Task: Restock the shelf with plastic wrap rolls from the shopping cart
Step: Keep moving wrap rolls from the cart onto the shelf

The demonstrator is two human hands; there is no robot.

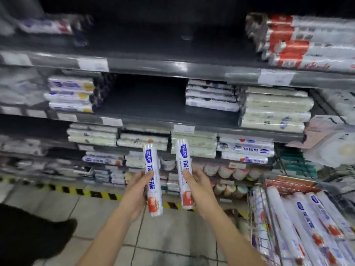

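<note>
White plastic wrap rolls, two of them, are held up in front of the shelves, each nearly upright and with blue print and a red picture on its label. The left roll (154,187) is in the left hand (136,192), whose thumb lies across the front of the roll while the other fingers go round behind it. The right roll (183,156) is in the right hand (199,187), gripped in the same way, thumb in front and fingers curled behind. The two rolls stand side by side with a small gap between them and do not touch. Both are in the air, below the level of the middle shelf (153,121).

On that middle shelf there is a dark bare stretch between stacks of lying packages on its left and right. The shelves above and below also carry stacked rolls, but these are blurred. White price labels (93,64) sit on the shelf edges.

At the lower right stands the wire shopping cart (272,219), with many more rolls (311,217) of the same kind lying in it. The floor is of pale tiles, with a yellow and black stripe (76,190) along the foot of the shelves.
</note>
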